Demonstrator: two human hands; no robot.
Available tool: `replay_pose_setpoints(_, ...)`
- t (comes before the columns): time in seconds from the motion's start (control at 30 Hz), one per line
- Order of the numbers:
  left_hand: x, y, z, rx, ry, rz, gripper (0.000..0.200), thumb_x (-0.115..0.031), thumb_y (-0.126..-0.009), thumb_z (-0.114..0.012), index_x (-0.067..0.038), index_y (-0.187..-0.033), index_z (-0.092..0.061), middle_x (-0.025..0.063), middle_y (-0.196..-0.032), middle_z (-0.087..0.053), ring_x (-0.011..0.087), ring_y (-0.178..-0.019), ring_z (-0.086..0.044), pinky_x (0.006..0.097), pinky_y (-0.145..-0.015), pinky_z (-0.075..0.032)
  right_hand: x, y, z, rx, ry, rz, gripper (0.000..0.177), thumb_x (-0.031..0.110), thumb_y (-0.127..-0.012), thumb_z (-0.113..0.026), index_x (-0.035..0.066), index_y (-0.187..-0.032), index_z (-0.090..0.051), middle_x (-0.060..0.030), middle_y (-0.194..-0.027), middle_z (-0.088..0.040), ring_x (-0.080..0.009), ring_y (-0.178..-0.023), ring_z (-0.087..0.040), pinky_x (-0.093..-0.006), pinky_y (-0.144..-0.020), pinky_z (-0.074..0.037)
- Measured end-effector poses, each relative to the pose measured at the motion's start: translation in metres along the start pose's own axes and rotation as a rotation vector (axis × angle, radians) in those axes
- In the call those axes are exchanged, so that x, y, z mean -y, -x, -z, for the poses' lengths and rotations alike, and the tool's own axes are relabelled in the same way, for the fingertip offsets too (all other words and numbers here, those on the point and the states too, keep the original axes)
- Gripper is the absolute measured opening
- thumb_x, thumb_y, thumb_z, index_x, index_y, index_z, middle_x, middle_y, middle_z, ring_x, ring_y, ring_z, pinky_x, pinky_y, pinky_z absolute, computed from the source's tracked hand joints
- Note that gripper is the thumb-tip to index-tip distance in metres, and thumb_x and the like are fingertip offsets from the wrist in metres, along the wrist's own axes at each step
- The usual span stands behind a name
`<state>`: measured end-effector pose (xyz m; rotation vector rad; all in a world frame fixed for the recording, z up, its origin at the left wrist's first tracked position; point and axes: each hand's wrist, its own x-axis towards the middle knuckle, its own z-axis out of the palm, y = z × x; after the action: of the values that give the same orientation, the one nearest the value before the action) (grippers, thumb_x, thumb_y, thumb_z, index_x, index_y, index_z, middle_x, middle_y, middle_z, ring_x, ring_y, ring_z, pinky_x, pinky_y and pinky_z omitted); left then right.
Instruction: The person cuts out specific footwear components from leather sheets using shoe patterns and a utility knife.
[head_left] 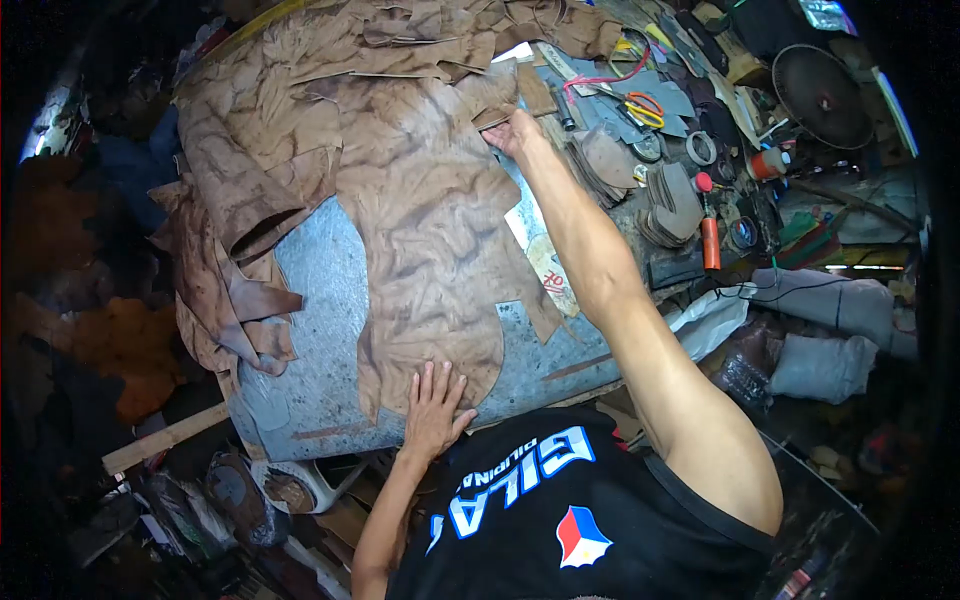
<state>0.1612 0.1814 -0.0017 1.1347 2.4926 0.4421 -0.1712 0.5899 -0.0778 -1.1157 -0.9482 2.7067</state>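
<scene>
A large wrinkled brown leather piece (425, 220) lies over the grey-blue tabletop (325, 270). My left hand (435, 405) rests flat on its lower end near the table's front edge, fingers spread. Further up, at the leather's upper right edge, my right hand (512, 132) is at a smaller brown flap (490, 98). The fingers of that hand are bent and partly hidden by the flap, so its grip cannot be made out. A pale strip with red writing (548, 270) shows beside the leather, under my right forearm.
More brown leather (235, 190) is heaped at the left and back. On the right are orange-handled scissors (643, 108), stacked cut pieces (670, 205), a tape roll (701, 149), an orange bottle (710, 243) and a round fan (823, 100). A white stool (325, 490) stands below the front edge.
</scene>
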Motion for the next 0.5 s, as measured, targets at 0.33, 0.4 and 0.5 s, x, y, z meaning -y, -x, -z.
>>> replay_pose_setpoints(0.33, 0.002, 0.000, -0.001, -0.015, -0.006, -0.013, 0.065, -0.048, -0.085, -0.059, -0.011, -0.137, -0.046, 0.0171, -0.150, -0.029, 0.0405, -0.139, -0.022, 0.0548, -0.112, -0.016, 0.035, 0.056, -0.022, -0.042, 0.507, 0.610, 0.030, 0.007, -0.090, -0.048, 0.001, -0.119, -0.054, -0.0136, -0.104, -0.063, -0.0280, -0.088, -0.066, -0.0467, -0.063, -0.061)
replay_pose_setpoints(0.4, 0.001, 0.002, 0.000, -0.014, -0.003, -0.021, 0.066, -0.049, -0.085, -0.059, -0.011, -0.137, -0.046, 0.0173, -0.150, -0.029, 0.0406, -0.139, -0.022, 0.0548, -0.111, -0.016, 0.058, 0.035, 0.019, -0.148, 0.865, 0.907, 0.025, 0.008, -0.089, -0.050, 0.000, -0.112, -0.059, -0.0120, -0.096, -0.065, -0.0228, -0.085, -0.065, -0.0376, -0.058, -0.059)
replay_pose_setpoints(0.5, 0.003, 0.001, -0.002, -0.047, 0.023, -0.030, 0.064, -0.047, -0.085, -0.060, -0.011, -0.136, -0.047, 0.0166, -0.150, -0.030, 0.0404, -0.139, -0.021, 0.0553, -0.112, -0.014, 0.089, 0.131, 0.023, -0.139, 0.887, 1.040, 0.029, 0.008, -0.089, -0.053, -0.001, -0.115, -0.061, -0.0086, -0.088, -0.066, -0.0171, -0.081, -0.059, -0.0317, -0.074, -0.048)
